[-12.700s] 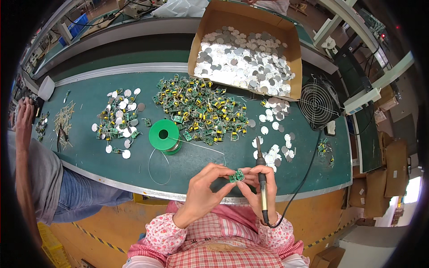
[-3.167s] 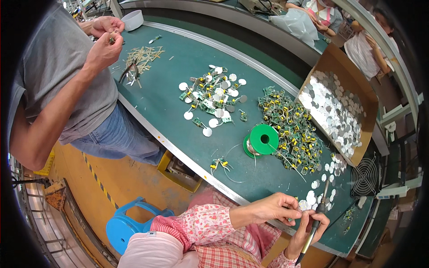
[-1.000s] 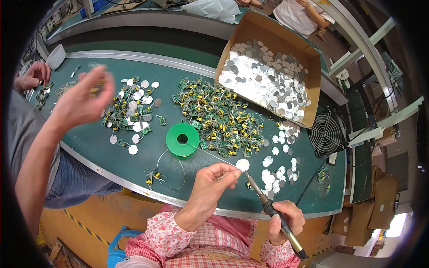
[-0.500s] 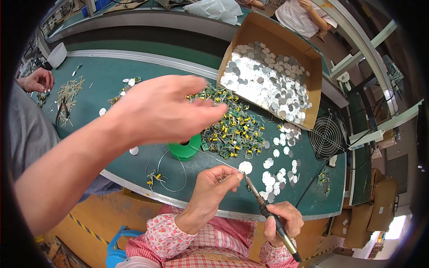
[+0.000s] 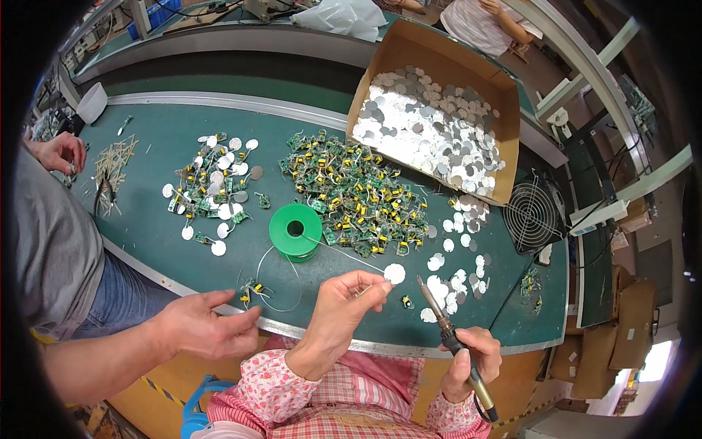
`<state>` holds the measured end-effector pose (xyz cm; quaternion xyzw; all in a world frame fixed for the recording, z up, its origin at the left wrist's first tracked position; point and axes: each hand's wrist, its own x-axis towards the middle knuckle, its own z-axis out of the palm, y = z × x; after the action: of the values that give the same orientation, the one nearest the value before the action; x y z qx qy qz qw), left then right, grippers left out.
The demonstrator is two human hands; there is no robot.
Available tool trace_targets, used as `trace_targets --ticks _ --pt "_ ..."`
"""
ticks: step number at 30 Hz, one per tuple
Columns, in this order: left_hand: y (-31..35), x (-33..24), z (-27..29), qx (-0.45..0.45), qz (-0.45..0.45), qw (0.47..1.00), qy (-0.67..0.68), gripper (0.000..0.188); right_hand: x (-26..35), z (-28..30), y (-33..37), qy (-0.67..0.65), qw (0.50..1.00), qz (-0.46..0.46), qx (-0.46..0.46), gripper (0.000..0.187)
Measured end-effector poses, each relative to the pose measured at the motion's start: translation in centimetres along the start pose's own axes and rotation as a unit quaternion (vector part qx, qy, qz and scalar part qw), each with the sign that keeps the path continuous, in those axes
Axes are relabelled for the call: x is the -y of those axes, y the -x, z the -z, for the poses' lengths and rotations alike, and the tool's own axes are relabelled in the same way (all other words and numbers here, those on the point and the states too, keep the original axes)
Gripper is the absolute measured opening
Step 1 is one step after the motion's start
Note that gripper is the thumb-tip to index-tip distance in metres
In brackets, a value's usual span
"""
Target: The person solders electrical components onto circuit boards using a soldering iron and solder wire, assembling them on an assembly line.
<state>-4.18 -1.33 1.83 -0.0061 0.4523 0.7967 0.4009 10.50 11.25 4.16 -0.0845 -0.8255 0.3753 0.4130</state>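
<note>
My left hand [image 5: 345,306] is closed in a pinch on the thin solder wire [image 5: 351,256], which runs from a green spool [image 5: 287,222]. Just past those fingertips is a round white disc [image 5: 395,274]; whether they touch it, I cannot tell. My right hand [image 5: 474,360] grips a soldering iron [image 5: 446,329] by its dark handle, the tip pointing up and left, apart from the disc. A small green circuit board [image 5: 406,301] lies between the iron and my left hand. Behind the spool spreads a heap of circuit boards with yellow parts [image 5: 358,194].
A cardboard box [image 5: 504,157] of discs stands at the back, with loose discs [image 5: 457,285] in front and a fan [image 5: 532,212] beside it. Left are boards with discs [image 5: 219,175]. A co-worker's hand [image 5: 208,325] hovers at the table edge near another board [image 5: 252,291].
The co-worker's arm has swung from over the heap down to the near left edge. My right hand has drawn the iron's tip away from the disc, rightward.
</note>
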Motion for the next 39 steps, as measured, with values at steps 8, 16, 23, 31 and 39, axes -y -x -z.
trace_targets --ticks 8,16,23,31,39 --pt "-0.5 0.1 -0.1 -0.044 -0.014 0.999 0.009 0.009 0.4 0.0 -0.8 0.007 0.998 -0.008 0.060 0.023" --pt "-0.1 -0.5 -0.2 -0.019 -0.018 0.999 0.019 0.010 0.7 -0.8 -2.2 0.007 0.995 0.036 0.089 0.019" --pt "0.0 -0.6 0.0 -0.011 -0.018 1.000 0.021 0.010 0.9 -0.9 -2.8 0.021 0.992 0.038 0.115 0.025" --pt "-0.3 -0.1 0.2 -0.013 -0.025 1.000 0.006 0.010 0.5 -0.4 -1.6 0.001 0.998 0.010 0.068 0.019" --pt "-1.5 2.2 0.4 -0.054 -0.074 0.987 -0.129 0.022 0.5 0.0 0.2 0.006 0.985 -0.143 -0.098 0.031"
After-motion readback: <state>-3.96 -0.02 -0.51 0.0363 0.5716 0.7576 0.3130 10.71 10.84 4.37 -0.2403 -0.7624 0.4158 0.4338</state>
